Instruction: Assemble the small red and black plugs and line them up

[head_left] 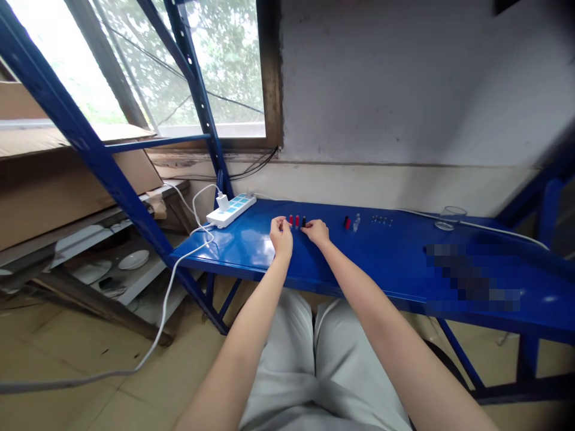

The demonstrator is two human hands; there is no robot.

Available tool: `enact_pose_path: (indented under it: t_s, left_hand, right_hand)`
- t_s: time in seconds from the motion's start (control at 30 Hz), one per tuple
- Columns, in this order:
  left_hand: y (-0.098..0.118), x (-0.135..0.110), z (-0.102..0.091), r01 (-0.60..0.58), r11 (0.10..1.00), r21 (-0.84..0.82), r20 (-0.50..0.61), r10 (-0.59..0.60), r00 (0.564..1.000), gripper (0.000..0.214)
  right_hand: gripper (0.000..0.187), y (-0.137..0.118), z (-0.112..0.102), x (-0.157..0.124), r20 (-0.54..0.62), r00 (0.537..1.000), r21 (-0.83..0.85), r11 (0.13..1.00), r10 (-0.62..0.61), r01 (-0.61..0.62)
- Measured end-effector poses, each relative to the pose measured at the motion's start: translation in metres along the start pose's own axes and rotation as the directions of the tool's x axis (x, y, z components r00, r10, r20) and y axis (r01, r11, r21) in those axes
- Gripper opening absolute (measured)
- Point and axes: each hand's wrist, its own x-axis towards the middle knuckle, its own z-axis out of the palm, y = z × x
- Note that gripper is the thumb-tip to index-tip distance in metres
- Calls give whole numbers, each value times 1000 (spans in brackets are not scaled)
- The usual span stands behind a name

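Note:
My left hand [281, 236] is over the blue table, its thumb and fingers pinched together. Whatever is between the fingertips is too small to make out. Just right of it, two small red cylinders [297, 221] stand side by side. A small black cylinder [304, 221] stands beside them, and the closed fingertips of my right hand [317, 230] are at its lower end. Farther right lie a small black-and-red piece [347, 222] and a clear piece [356, 222]. Several tiny shiny bits [381, 220] are spread in rows beyond these.
A white power strip [233, 209] with a plugged-in charger sits at the left end of the blue table [386, 257]. Its white cable [168, 299] hangs off the left edge. A clear glass [450, 218] and a blurred-out dark object [469, 275] are at the right. Blue shelf posts flank the table.

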Motion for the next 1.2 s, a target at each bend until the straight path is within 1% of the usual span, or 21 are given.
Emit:
enact_pose_path:
  t_s: [0.2, 0.5, 0.63, 0.73, 0.83, 0.9, 0.93, 0.97, 1.0, 1.03, 1.07, 1.1, 1.13, 1.17, 1.2]
  left_hand:
    - [1, 0, 0, 32, 999, -11, -2, -32, 999, 9]
    - [-5, 1, 0, 42, 999, -6, 0, -42, 999, 10]
    - [-3, 1, 1, 51, 999, -5, 0, -51, 999, 9]
    - [0, 1, 1, 51, 999, 2, 5, -51, 999, 9]
    - [3, -2, 1, 1, 999, 49, 26, -2, 1000, 10]
    - [5, -7, 2, -100, 989, 108, 84, 91, 992, 11]
    - [7, -11, 3, -177, 974, 141, 136, 158, 978, 12]
    - [9, -16, 5, -271, 947, 173, 211, 233, 949, 14]
    - [11, -21, 7, -376, 906, 195, 314, 306, 899, 16]
    - [14, -26, 11, -485, 851, 199, 435, 367, 822, 18]
    - [16, -30, 16, -586, 789, 185, 559, 406, 723, 20]
    - [19, -35, 22, -665, 730, 160, 662, 420, 620, 22]
    - [21, -38, 30, -715, 684, 142, 731, 415, 542, 24]
    - [23, -41, 39, -741, 656, 144, 766, 400, 503, 26]
    - [23, -43, 49, -744, 645, 172, 772, 381, 509, 29]
  right_hand:
    - [18, -3, -2, -5, -4, 1000, -47, 999, 12, -13]
    - [19, -7, -2, -11, -8, 1000, -126, 992, 11, -12]
    - [21, -9, -6, -14, 11, 1000, -180, 984, 10, -8]
    - [23, -9, -13, -17, 50, 999, -219, 975, -23, 33]
    - [23, -4, -26, -23, 91, 992, -227, 968, -84, 102]
    - [20, 4, -39, -30, 72, 987, -214, 965, -142, 155]
    - [19, 9, -46, -34, 40, 983, -203, 962, -178, 182]
    - [21, 16, -54, -37, -20, 978, -188, 961, -209, 201]
    - [25, 23, -61, -41, -99, 966, -178, 959, -239, 219]
    - [29, 31, -69, -43, -193, 950, -171, 961, -247, 216]
    - [32, 39, -76, -45, -281, 926, -161, 964, -252, 213]
    - [36, 48, -83, -47, -357, 905, -140, 971, -233, 194]
    - [38, 57, -88, -47, -428, 883, -107, 981, -193, 162]
    - [39, 65, -92, -46, -478, 867, -72, 990, -139, 119]
    - [38, 73, -96, -45, -514, 854, -40, 997, -78, 67]
